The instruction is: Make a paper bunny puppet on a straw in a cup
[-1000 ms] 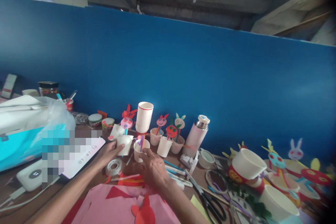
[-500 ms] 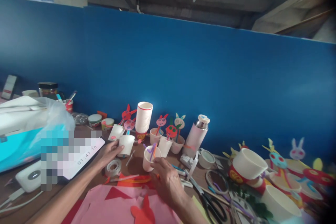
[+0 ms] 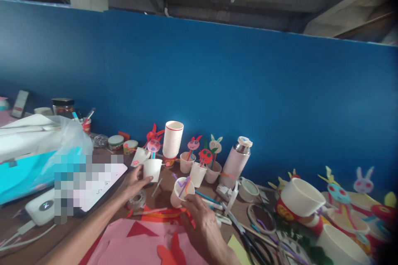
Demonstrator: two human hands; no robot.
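My left hand (image 3: 139, 181) holds a white paper cup (image 3: 152, 171) at its lower side, thumb in front. A pink paper face (image 3: 153, 145) with red ears rises from that cup. My right hand (image 3: 200, 220) has its fingers bent against the right side of another paper cup (image 3: 177, 197), which leans slightly toward it. Purple and orange pipe cleaners (image 3: 184, 185) stick out of this cup. Behind it stand paper cups with a red face (image 3: 205, 156), a pink face (image 3: 193, 144) and a pale face (image 3: 215, 145). Pink paper (image 3: 121, 243) and a red paper cutout (image 3: 172, 250) lie below my hands.
A stack of paper cups (image 3: 173, 138) and a flask (image 3: 235, 161) stand by the blue partition (image 3: 217, 78). Scissors (image 3: 253, 244) and a tape roll (image 3: 261, 219) lie right; more cups (image 3: 300, 196) crowd beyond. Left are a phone (image 3: 99, 188), a power bank (image 3: 42, 207) and a plastic bag (image 3: 74, 132).
The cup with pipe cleaners has come slightly nearer and tilted toward my right hand. My left hand stays at its cup, which has shifted a little. The view has moved slightly.
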